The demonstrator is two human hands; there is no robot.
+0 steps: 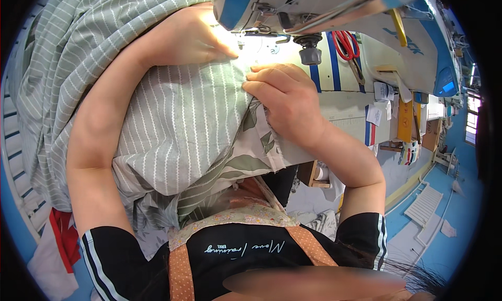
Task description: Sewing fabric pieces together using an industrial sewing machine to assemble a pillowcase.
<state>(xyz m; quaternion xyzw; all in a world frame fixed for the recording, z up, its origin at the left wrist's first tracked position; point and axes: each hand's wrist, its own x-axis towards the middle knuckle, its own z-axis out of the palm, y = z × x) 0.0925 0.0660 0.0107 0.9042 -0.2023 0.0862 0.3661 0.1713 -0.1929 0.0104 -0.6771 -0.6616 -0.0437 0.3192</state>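
Grey-green fabric with white stripes (178, 118) spreads over the sewing bed and hangs down toward my lap. A leafy-print layer (264, 144) shows at its right edge. My left hand (196, 37) is closed on the striped fabric just left of the needle area, its fingertips partly lost in the lamp's glare. At the fabric's right edge, my right hand (290, 100) pinches the cloth with bent fingers. The sewing machine head (308, 8) stands over the far side of the cloth, close above both hands.
Red-handled scissors (348, 47) lie on the machine table right of the machine head. A measuring scale (342, 118) runs along the table. Farther right are paper labels (374, 115) and a yellow-orange box (405, 120). Bunched striped cloth (68, 92) piles up at the left.
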